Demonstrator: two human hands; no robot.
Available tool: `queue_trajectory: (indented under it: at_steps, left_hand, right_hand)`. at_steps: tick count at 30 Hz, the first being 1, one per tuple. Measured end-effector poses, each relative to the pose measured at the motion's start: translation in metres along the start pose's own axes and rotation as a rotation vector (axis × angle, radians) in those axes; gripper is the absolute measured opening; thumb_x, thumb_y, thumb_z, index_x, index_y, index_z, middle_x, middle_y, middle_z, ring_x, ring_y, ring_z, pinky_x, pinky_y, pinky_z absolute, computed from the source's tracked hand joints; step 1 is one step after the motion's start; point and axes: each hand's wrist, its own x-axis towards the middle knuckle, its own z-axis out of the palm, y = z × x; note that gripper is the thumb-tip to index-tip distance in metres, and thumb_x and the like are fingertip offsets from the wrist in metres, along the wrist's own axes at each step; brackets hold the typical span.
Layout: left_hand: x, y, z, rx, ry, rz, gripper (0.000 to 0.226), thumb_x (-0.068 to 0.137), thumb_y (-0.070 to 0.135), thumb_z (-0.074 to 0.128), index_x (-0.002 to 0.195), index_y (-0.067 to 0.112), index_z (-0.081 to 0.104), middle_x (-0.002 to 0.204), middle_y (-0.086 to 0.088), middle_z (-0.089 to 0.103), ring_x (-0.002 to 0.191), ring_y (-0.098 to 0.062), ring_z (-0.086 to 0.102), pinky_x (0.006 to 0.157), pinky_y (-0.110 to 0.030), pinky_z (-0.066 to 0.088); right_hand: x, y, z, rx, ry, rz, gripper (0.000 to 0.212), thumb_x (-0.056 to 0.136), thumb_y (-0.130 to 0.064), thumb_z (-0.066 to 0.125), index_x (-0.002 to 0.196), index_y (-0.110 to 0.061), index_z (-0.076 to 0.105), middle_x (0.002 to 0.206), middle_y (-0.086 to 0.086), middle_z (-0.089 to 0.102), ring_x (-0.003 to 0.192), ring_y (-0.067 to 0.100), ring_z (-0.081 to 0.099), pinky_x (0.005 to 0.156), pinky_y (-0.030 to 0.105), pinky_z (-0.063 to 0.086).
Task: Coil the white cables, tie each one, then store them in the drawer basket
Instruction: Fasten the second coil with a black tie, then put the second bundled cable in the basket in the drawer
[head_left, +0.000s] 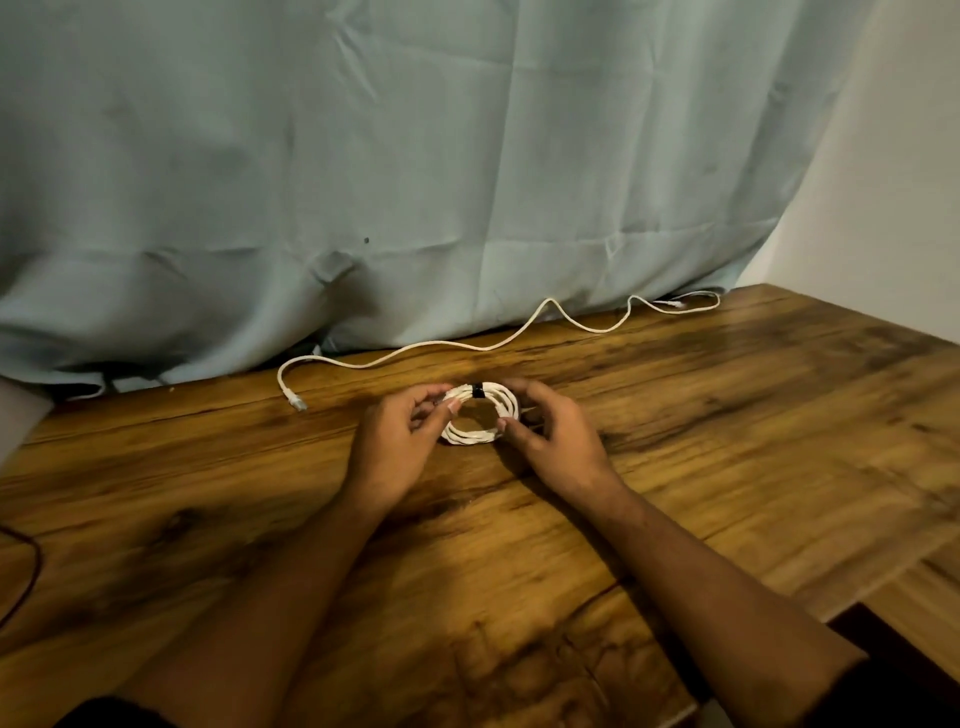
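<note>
A coiled white cable (475, 435) sits at the middle of the wooden table (727, 415), with a black tie (477, 391) wrapped around its far side. My left hand (397, 441) pinches the coil's left edge between thumb and fingers. My right hand (556, 436) cups the coil's right edge, thumb pressed on its near right part. A second white cable (467, 346) lies loose and uncoiled along the back of the table, one plug end (297, 402) at the left, the other end (675, 303) at the far right. No drawer basket is in view.
A pale blue-green cloth (415, 182) hangs behind the table and drapes onto its back edge. A dark thin cord (28, 566) curves at the table's left edge. The table's right corner drops off near a white wall (893, 182).
</note>
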Motion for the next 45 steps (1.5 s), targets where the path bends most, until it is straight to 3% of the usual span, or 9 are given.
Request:
queue_trajectory:
  at_steps: [4,8,12,19,26,31,39,42,45]
  left_hand:
    - [-0.011,0.016,0.011,-0.212,-0.162,-0.136,0.037,0.098,0.020,0.066,0.135,0.022,0.063,0.122,0.002,0.074,0.105,-0.009,0.071,0.068,-0.028,0.060]
    - [-0.026,0.042,0.039,-0.311,-0.275,-0.168,0.026,0.096,0.015,0.069,0.121,0.024,0.070,0.106,0.002,0.079,0.093,-0.008,0.072,0.064,-0.024,0.057]
    - [-0.040,0.073,0.081,-0.329,-0.375,-0.147,0.022,0.094,0.015,0.071,0.113,0.025,0.071,0.095,0.005,0.079,0.082,-0.006,0.072,0.059,-0.022,0.055]
    - [-0.078,0.146,0.183,-0.403,-0.590,-0.123,0.021,0.087,0.008,0.077,0.107,0.008,0.070,0.086,-0.010,0.078,0.067,-0.012,0.070,0.050,-0.020,0.050]
    - [-0.130,0.210,0.289,-0.410,-0.830,-0.040,0.019,0.083,0.013,0.083,0.097,0.014,0.069,0.090,-0.011,0.079,0.078,-0.020,0.075,0.057,-0.025,0.057]
    - [-0.176,0.241,0.346,-0.372,-1.015,0.004,0.029,0.085,0.009,0.080,0.108,0.009,0.062,0.088,-0.017,0.076,0.074,-0.019,0.072,0.054,-0.024,0.056]
    - [-0.235,0.258,0.392,-0.116,-1.226,0.050,0.026,0.085,0.018,0.082,0.100,0.017,0.062,0.085,-0.009,0.076,0.075,-0.026,0.077,0.061,-0.035,0.061]
    - [-0.248,0.264,0.403,0.172,-1.220,0.256,0.022,0.086,0.031,0.078,0.096,0.023,0.061,0.089,-0.003,0.074,0.078,-0.024,0.075,0.070,-0.041,0.064]
    - [-0.256,0.270,0.409,0.514,-1.187,0.498,0.021,0.095,0.041,0.063,0.103,0.022,0.063,0.108,-0.002,0.072,0.100,-0.027,0.068,0.087,-0.039,0.057]
  right_hand:
    - [-0.018,0.011,-0.024,0.190,0.022,0.128,0.041,0.085,-0.014,0.079,0.117,-0.039,0.071,0.105,-0.004,0.078,0.097,0.015,0.074,0.089,0.046,0.061]
    - [-0.047,0.018,-0.063,0.278,0.048,0.198,0.037,0.088,0.004,0.075,0.116,-0.021,0.072,0.097,0.005,0.080,0.081,0.015,0.071,0.065,0.033,0.058]
    - [-0.080,0.023,-0.119,0.313,0.057,0.271,0.030,0.090,0.004,0.073,0.118,-0.007,0.071,0.107,0.024,0.074,0.086,0.028,0.068,0.074,0.042,0.055]
    - [-0.162,0.020,-0.239,0.051,0.189,0.316,0.032,0.091,0.000,0.073,0.118,-0.016,0.074,0.111,0.002,0.077,0.081,0.028,0.074,0.075,0.044,0.060]
    - [-0.261,0.019,-0.338,-0.043,0.352,0.509,0.028,0.092,-0.002,0.073,0.117,-0.015,0.073,0.105,0.005,0.077,0.086,0.028,0.077,0.076,0.045,0.065]
    - [-0.329,0.017,-0.380,-0.139,0.448,0.667,0.027,0.088,-0.006,0.079,0.112,-0.014,0.071,0.104,0.005,0.076,0.083,0.023,0.077,0.073,0.044,0.066]
    - [-0.405,0.035,-0.409,-0.149,0.379,0.904,0.016,0.090,-0.002,0.076,0.098,-0.003,0.062,0.093,0.019,0.074,0.086,0.036,0.077,0.075,0.049,0.065]
    - [-0.419,0.048,-0.403,-0.213,0.283,0.959,0.011,0.091,-0.002,0.074,0.096,-0.002,0.064,0.095,0.020,0.074,0.083,0.034,0.077,0.077,0.049,0.065]
    - [-0.423,0.058,-0.400,-0.319,0.203,0.972,0.010,0.090,-0.006,0.076,0.095,-0.010,0.069,0.093,0.007,0.076,0.077,0.022,0.077,0.071,0.034,0.065]
